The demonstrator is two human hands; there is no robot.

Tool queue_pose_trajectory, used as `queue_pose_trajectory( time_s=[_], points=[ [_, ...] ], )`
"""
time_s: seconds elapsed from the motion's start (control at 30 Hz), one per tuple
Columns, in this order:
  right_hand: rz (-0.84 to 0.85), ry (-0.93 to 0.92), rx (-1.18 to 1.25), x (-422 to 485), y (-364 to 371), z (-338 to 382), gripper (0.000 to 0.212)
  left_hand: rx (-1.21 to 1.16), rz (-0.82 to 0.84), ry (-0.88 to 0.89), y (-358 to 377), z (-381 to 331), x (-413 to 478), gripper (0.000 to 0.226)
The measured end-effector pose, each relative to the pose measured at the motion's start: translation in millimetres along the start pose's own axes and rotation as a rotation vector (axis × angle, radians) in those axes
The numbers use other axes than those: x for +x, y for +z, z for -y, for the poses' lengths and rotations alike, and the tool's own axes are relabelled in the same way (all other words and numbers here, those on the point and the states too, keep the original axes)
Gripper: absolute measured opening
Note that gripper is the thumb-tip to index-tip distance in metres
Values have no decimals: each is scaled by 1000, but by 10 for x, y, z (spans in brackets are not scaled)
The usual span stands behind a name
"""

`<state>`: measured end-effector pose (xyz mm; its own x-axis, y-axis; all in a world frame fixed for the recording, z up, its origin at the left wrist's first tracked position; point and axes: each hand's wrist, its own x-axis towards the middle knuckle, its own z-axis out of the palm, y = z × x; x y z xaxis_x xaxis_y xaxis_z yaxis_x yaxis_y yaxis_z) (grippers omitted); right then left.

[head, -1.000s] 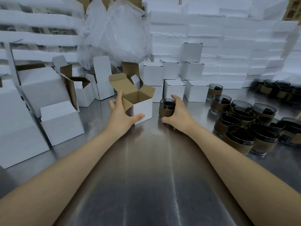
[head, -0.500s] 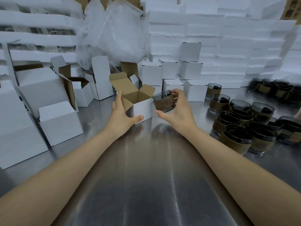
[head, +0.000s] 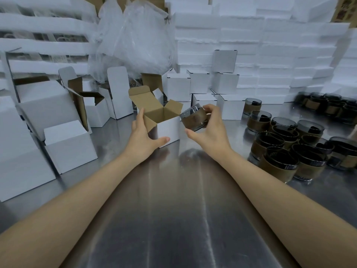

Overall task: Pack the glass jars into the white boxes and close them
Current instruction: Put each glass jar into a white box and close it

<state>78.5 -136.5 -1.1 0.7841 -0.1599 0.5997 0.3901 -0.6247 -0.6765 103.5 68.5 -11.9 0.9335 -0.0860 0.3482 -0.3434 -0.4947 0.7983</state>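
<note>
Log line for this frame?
left hand: holds open box | right hand: holds jar tilted beside box | stage: pre-insert

Two bare arms showed, each visible from the hand back to the lower edge of view. The left hand [head: 144,139] and the right hand [head: 211,132] were bare, and so were the wrists just behind them. The left forearm [head: 77,194] and the right forearm [head: 270,190] behind those wrists were slim, smooth and uncovered along all their visible length. The left thumb [head: 164,141] ended in a short nail. Anything worn further up lay out of view.
</note>
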Motion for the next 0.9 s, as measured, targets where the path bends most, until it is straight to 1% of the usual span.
queue_pose_trajectory(
  time_s=[0.1,0.2,0.37,0.53,0.6,0.63,0.7,0.77,0.83,0.9],
  points=[
    [-40,161,253,25,-33,12,56,-20,5,-1,1,-2,-3,113],
    [-25,254,410,58,-67,-23,44,-22,14,0,9,3,4,114],
    [11,307,486,79,-75,-75,42,-15,18,-3,10,21,13,114],
    [9,298,466,74,-77,-96,44,-17,12,5,11,21,7,113],
    [9,331,514,82,-81,-73,38,-20,10,6,10,18,2,112],
    [6,362,607,78,-72,-34,30,-22,11,5,9,15,0,112],
    [18,450,940,55,-14,54,6,-24,12,4,8,13,-3,111],
    [39,533,1221,31,55,110,19,-20,12,6,6,13,-6,111],
    [77,579,1338,15,71,136,17,-23,12,7,4,16,-6,111],
    [89,602,1385,25,45,128,13,-24,16,9,5,22,-7,112]
  ],
)
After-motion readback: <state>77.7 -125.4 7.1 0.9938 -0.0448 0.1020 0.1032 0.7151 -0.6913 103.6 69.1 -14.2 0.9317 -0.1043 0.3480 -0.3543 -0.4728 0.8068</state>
